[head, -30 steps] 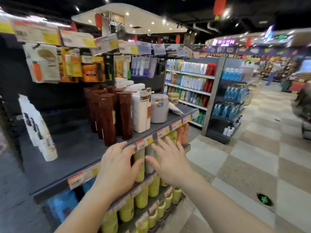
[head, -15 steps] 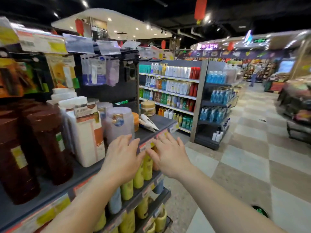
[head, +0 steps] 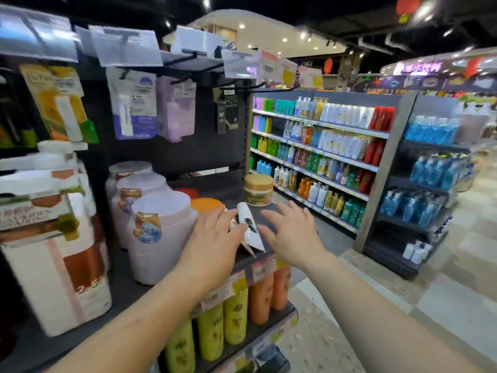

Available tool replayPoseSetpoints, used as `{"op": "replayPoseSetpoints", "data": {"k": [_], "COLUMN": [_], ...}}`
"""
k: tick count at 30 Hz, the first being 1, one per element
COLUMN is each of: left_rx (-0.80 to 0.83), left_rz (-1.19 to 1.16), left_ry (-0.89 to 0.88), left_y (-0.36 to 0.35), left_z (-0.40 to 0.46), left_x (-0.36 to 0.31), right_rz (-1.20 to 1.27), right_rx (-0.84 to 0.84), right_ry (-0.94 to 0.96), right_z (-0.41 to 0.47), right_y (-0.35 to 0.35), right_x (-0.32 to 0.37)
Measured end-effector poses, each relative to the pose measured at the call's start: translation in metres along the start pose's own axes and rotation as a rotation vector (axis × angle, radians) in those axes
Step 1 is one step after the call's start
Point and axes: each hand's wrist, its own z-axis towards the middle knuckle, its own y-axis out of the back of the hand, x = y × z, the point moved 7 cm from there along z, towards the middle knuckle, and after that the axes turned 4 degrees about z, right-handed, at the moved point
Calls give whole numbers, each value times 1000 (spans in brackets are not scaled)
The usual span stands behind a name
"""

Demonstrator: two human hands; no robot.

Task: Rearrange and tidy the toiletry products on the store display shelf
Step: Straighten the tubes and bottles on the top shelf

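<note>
Head view: both forearms reach forward over the front edge of the dark shelf [head: 150,267]. The left hand [head: 212,239] is palm down with fingers extended and slightly spread, its fingertips at the white tube [head: 250,227] that lies on its side near the shelf's front right corner; the fingers look straight rather than wrapped, so it touches the tube without grasping it. The right hand [head: 291,235] hovers just to the right of the tube, released, fingers fanned and thumb pointing toward the tube, apart from it (a narrow strip of shelf shows between them). Behind the tube stands a gold-lidded jar [head: 258,190], upright, near the shelf's back right. To the left of the left hand, three pale lilac tubs [head: 158,232] stand in a row running back, with an orange lid [head: 207,204] just beside the front one. Large white boxes [head: 53,251] fill the far left. On the shelf below, yellow bottles [head: 234,317] and orange bottles [head: 262,298] stand upright.

Compared with half a second ago, both hands have risen from the shelf's price-strip edge onto the shelf top, the left arriving at the tube, and the camera has moved closer and rightward, dropping the brown bottles out of view.
</note>
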Motion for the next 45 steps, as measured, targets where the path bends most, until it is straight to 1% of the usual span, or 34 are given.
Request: {"op": "replayPoseSetpoints", "data": {"k": [3, 5, 7, 12, 14, 19, 21, 24, 28, 32, 34, 36, 39, 42, 45], "left_rx": [39, 151, 235, 310, 361, 291, 298, 278, 235, 273, 292, 300, 297, 225, 129], "left_rz": [155, 262, 344, 436, 433, 377, 381, 393, 375, 367, 374, 339, 286, 210, 38], "left_ry": [19, 37, 53, 86, 139, 181, 198, 197, 208, 259, 265, 278, 296, 353, 464], "left_y": [-18, -34, -46, -54, -54, -54, -54, -53, -48, -47, -46, -45, -46, -41, -25], "left_z": [30, 45, 58, 64, 63, 63, 63, 63, 64, 61, 61, 62, 64, 63, 62], "left_x": [-4, -2, 3, 9, 10, 8, 9, 8, 5, 7, 8, 10, 10, 12, 15], "right_rz": [-8, 0, -14, 23, 47, 10, 3, 59, 183, 259, 289, 337, 335, 343, 453], "right_rx": [54, 122, 147, 152, 152, 200, 213, 204, 114, 92, 133, 226, 279, 291, 306], "right_ry": [111, 203, 314, 588, 661, 793, 842, 882, 958, 955, 931, 886, 927, 920, 872], "right_z": [39, 62, 81, 114, 118, 125, 126, 129, 129, 127, 125, 124, 119, 120, 124], "right_y": [-20, -35, -46, -68, -73, -82, -83, -81, -66, -61, -65, -69, -71, -70, -64], "right_x": [-27, -40, -45, -27, -18, -9, -7, -7, -11, -22, -27, -30, -26, -27, -34]}}
